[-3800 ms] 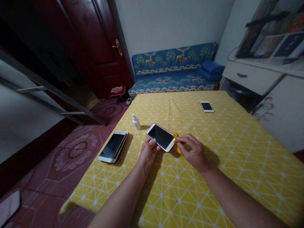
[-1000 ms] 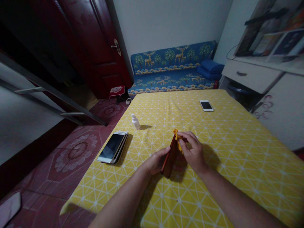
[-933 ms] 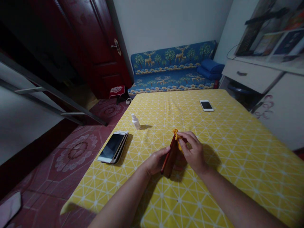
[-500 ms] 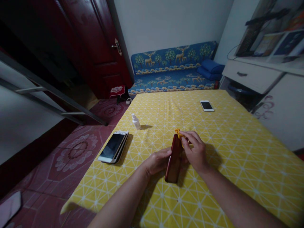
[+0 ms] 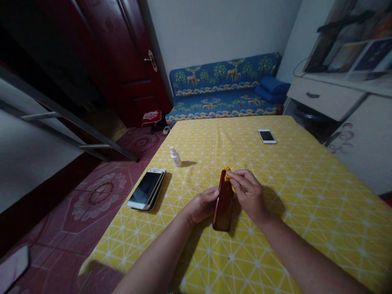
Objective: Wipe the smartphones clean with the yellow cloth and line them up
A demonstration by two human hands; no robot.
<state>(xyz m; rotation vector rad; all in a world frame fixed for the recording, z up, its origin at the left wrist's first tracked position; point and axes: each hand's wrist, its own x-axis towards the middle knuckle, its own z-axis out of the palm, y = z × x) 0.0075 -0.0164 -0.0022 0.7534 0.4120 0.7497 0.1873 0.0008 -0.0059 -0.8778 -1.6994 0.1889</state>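
plainly, the weak spot is the grip nearest the viewer: the left hand (image 5: 204, 205) is curled round one long edge of the dark red phone (image 5: 223, 210), thumb on the near side, other fingers mostly hidden. the phone is tilted up on edge above the table (image 5: 275, 253); whether its lower end touches is hard to tell. the right hand (image 5: 248, 194) is pinched nearly closed on a small yellow cloth (image 5: 227, 173) held against the top corner, so a hard push there could twist the glossy case out of the left hand's hold. the cloth, bunched small, might also slip and let fingertips smear the surface. farther left, a white phone (image 5: 146, 188) atop a stack sits near the table's edge, where a stray elbow could nudge it off. beyond, the slim spray bottle (image 5: 175, 157) stands upright and could tip if knocked.
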